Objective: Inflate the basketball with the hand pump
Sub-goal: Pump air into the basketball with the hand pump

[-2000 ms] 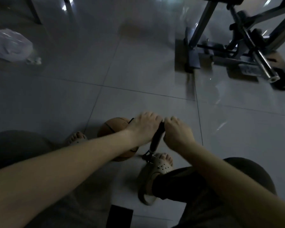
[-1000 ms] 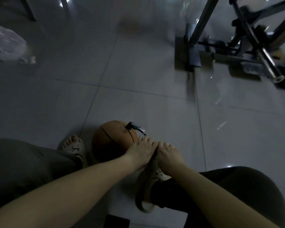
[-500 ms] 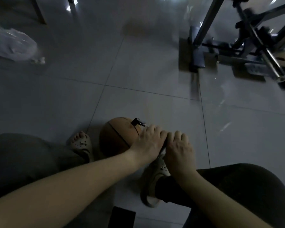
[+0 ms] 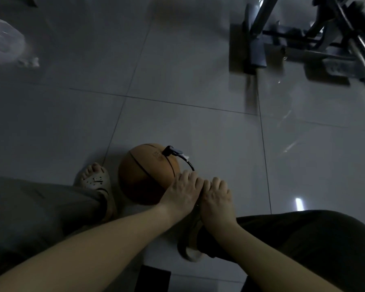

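An orange basketball [image 4: 144, 174] lies on the tiled floor between my feet. A black pump hose [image 4: 189, 163] curves from a nozzle fitting [image 4: 172, 151] on top of the ball down to my hands. My left hand [image 4: 182, 190] and my right hand [image 4: 216, 194] sit side by side, fingers curled over the pump handle, which they hide almost fully. The pump body is hidden beneath the hands, low over my right foot.
My left foot in a pale sandal [image 4: 96, 182] stands beside the ball; the right sandal [image 4: 191, 247] is under my wrists. A metal exercise frame [image 4: 303, 39] stands at the back right. A plastic bag [image 4: 4, 47] lies far left. A dark flat object [image 4: 155, 279] lies near the bottom edge.
Both hands went down with the handle from a raised position two seconds ago, rose slightly, and are low again now. The ball and hose have stayed in place.
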`<state>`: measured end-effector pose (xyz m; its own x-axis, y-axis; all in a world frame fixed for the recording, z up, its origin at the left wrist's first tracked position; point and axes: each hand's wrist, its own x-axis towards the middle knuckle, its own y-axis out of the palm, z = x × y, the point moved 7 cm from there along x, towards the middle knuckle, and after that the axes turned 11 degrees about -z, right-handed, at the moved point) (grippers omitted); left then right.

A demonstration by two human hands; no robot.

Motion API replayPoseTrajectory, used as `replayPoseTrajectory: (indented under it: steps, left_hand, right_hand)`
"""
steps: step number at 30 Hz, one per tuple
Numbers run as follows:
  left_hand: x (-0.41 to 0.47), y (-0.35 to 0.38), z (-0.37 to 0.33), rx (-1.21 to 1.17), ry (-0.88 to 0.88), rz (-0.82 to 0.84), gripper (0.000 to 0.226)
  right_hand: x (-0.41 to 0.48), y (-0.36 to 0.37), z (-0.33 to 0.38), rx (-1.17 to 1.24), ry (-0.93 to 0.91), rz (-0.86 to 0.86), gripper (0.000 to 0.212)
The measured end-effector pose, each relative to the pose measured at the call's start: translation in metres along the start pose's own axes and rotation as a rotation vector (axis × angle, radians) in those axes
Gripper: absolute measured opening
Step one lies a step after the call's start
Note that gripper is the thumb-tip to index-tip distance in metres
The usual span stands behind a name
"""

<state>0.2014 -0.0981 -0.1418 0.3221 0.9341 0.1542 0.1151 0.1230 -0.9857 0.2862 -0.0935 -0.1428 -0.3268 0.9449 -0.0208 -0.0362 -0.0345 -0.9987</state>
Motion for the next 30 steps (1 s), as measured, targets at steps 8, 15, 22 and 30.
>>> replayPoseTrajectory:
  steps: [8, 15, 22, 30]
  left_hand:
    - [0.009, -0.024, 0.001, 0.007, -0.023, 0.178, 0.026]
    - [0.035, -0.126, 0.015, -0.041, 0.028, 0.038, 0.018]
    - [0.026, -0.153, 0.008, -0.158, 0.086, -0.174, 0.033]
    - [0.020, -0.069, 0.003, -0.104, -0.016, -0.080, 0.046]
  right_hand:
    - [0.009, -0.030, 0.001, -0.030, -0.105, 0.158, 0.025]
    - [0.031, -0.151, 0.001, 0.037, -0.088, 0.094, 0.003]
    - [0.004, -0.156, 0.005, 0.053, -0.141, -0.360, 0.012]
    - [0.007, -0.069, -0.008, 0.030, -0.019, -0.264, 0.011]
